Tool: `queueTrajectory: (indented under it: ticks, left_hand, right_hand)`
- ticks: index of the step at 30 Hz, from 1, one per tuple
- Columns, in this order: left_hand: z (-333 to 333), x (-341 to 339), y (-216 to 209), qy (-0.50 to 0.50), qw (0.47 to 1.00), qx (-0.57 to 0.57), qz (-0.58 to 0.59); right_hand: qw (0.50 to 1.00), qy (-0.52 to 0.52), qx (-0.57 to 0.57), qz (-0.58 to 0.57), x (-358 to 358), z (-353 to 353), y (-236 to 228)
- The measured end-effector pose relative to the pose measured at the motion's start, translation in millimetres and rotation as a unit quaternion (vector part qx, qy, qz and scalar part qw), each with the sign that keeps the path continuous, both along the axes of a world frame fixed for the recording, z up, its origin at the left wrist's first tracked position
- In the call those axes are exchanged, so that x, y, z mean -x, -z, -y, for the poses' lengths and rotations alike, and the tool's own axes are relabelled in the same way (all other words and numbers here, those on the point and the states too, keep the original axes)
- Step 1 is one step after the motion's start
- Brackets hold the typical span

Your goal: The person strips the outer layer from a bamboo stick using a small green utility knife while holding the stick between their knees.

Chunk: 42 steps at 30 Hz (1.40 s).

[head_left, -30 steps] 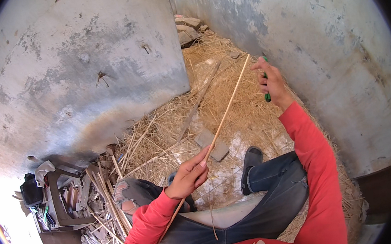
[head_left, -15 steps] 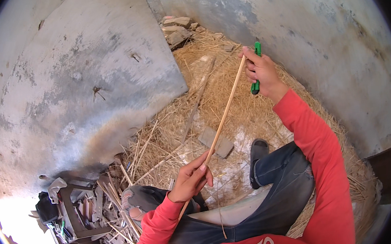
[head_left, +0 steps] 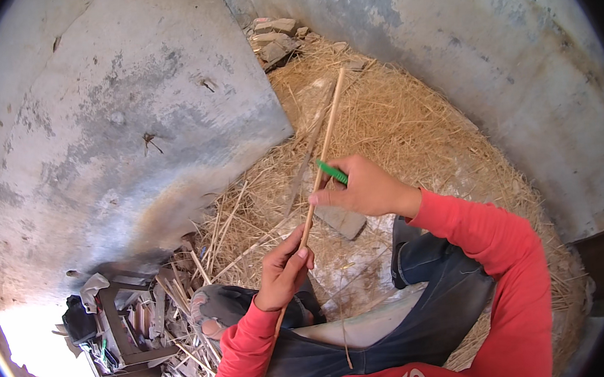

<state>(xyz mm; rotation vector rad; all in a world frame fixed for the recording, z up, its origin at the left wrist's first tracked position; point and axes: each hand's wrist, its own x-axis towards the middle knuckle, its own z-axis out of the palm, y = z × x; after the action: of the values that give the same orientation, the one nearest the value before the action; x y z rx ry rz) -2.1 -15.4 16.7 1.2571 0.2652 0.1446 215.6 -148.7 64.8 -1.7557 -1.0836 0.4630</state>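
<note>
A long, thin, pale wooden stick (head_left: 332, 114) slants up and away from my lap. My left hand (head_left: 281, 273) is closed round its lower part, the thumb lying along it. Farther up, my right hand (head_left: 368, 187) is closed on a green utility knife (head_left: 333, 173) with its fingers at the stick. The knife's green end lies beside the stick; its blade cannot be made out. Most of the knife is hidden by my fingers. The stick's far end stands free above the straw, and its near end runs down past my left wrist.
Straw and wood shavings (head_left: 396, 115) cover the floor, with a grey brick (head_left: 341, 221) between my feet. Broken bricks (head_left: 276, 36) lie at the back. Worn grey walls (head_left: 165, 107) stand on both sides. A dark frame (head_left: 116, 327) among scraps and sticks is at lower left.
My right hand has come down and left from the stick's far end to its middle, with the knife still in it. My left hand keeps its hold on the stick, which stands steeper.
</note>
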Motion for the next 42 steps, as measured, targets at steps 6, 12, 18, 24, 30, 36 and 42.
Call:
queueTrajectory:
  ticks: [6, 12, 18, 24, 30, 36, 42]
  left_hand:
    - [-6.8, -1.0, 8.5, -0.044, 0.999, -0.019, -0.005]
    - [-3.7, 4.4, 11.1, -0.045, 0.998, -0.045, -0.018]
    - [-4.4, 3.0, 8.8, -0.065, 0.996, -0.049, -0.027]
    - [-4.9, 3.0, 7.1, -0.084, 0.987, -0.132, -0.027]
    - [-4.9, -2.2, 5.9, -0.079, 0.967, -0.244, -0.001]
    - [5.9, 6.0, 6.8, -0.016, 0.957, -0.286, 0.051]
    - [2.5, 19.2, 6.1, -0.037, 0.988, -0.152, 0.013]
  right_hand:
    - [0.975, -0.032, 0.147, 0.161, 11.8, 8.7, -24.8]
    - [0.978, 0.113, 0.069, 0.159, -47.9, 1.4, -4.3]
    - [0.978, 0.011, 0.053, 0.200, -16.8, 0.0, 2.7]
    - [0.978, 0.025, 0.091, 0.188, -25.9, -2.5, -6.0]
    - [0.972, 0.065, 0.072, 0.212, -46.5, -3.1, 4.9]
    - [0.937, 0.310, 0.063, 0.150, -159.9, 25.2, 20.1]
    - [0.945, 0.309, -0.087, -0.068, -177.4, 71.0, 3.1]
